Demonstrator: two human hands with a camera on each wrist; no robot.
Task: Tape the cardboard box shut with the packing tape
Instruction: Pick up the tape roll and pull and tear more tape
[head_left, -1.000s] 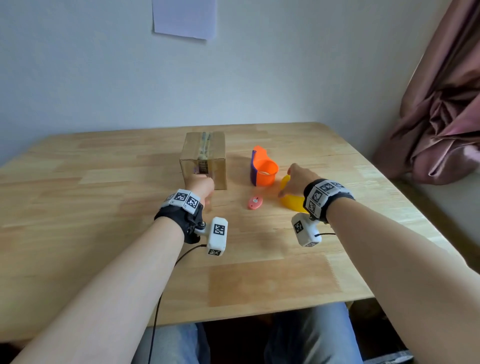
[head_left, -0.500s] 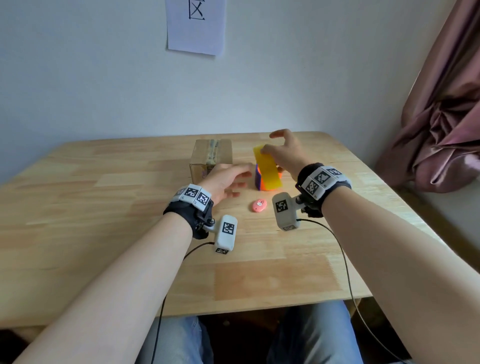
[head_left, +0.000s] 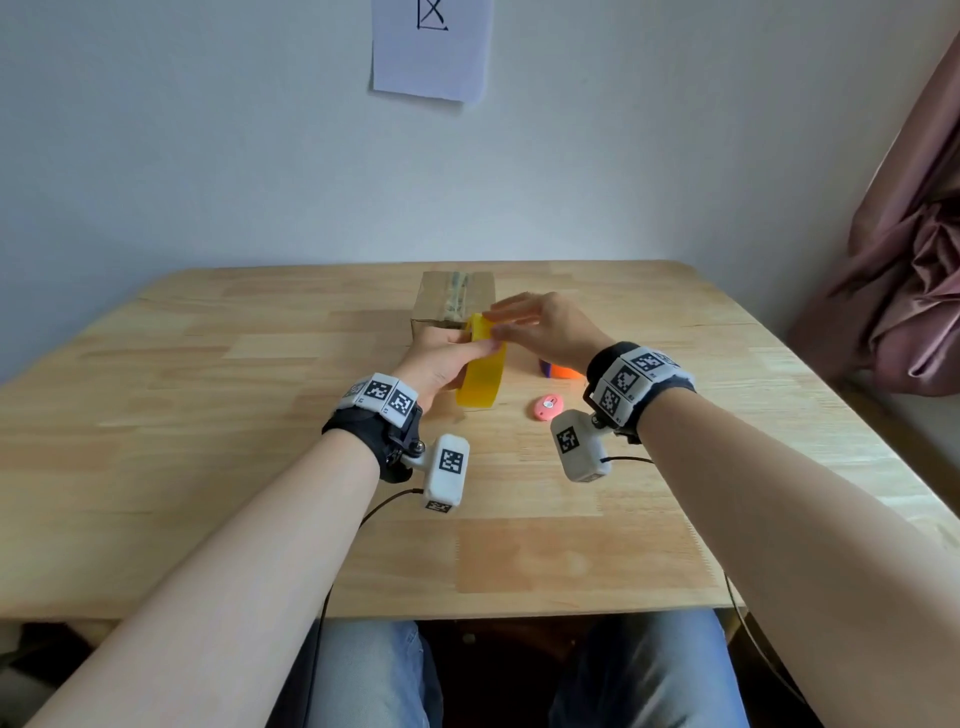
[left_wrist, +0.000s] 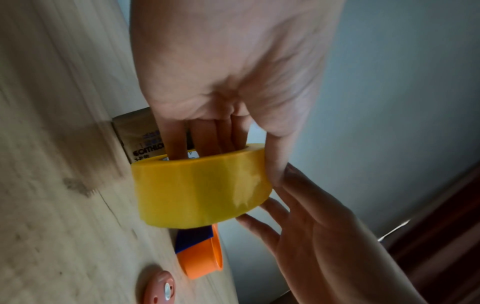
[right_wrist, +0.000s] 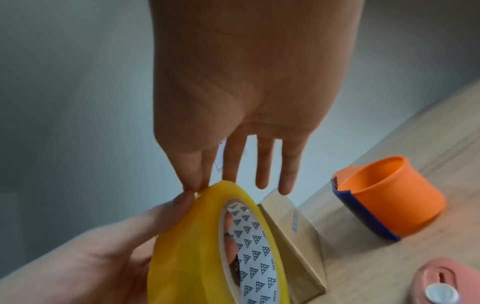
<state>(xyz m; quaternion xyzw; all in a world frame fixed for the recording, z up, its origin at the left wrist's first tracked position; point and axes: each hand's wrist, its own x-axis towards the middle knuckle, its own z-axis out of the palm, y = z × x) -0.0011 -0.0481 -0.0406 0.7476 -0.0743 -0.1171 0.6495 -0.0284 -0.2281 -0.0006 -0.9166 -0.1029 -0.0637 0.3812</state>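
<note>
The small cardboard box (head_left: 454, 299) stands at the middle back of the table, with an old strip of tape along its top seam. In front of it, lifted off the table, is the yellow packing tape roll (head_left: 480, 374). My left hand (head_left: 447, 358) grips the roll, fingers through its core (left_wrist: 205, 144) and thumb on the outer face (right_wrist: 182, 202). My right hand (head_left: 501, 325) pinches the roll's top edge between thumb and index finger (right_wrist: 193, 188), its other fingers straight. Whether a loose tape end is caught there cannot be made out.
An orange tape dispenser with a blue edge (right_wrist: 389, 195) stands to the right of the box, partly hidden behind my right hand in the head view. A small pink oval object (head_left: 546, 407) lies nearer me on the wooden table (head_left: 208, 441). A curtain (head_left: 909, 291) hangs at right.
The roll moved left from in front of the dispenser to in front of the box. My left hand, empty before, now grips it, and my right hand shifted to the roll's top edge.
</note>
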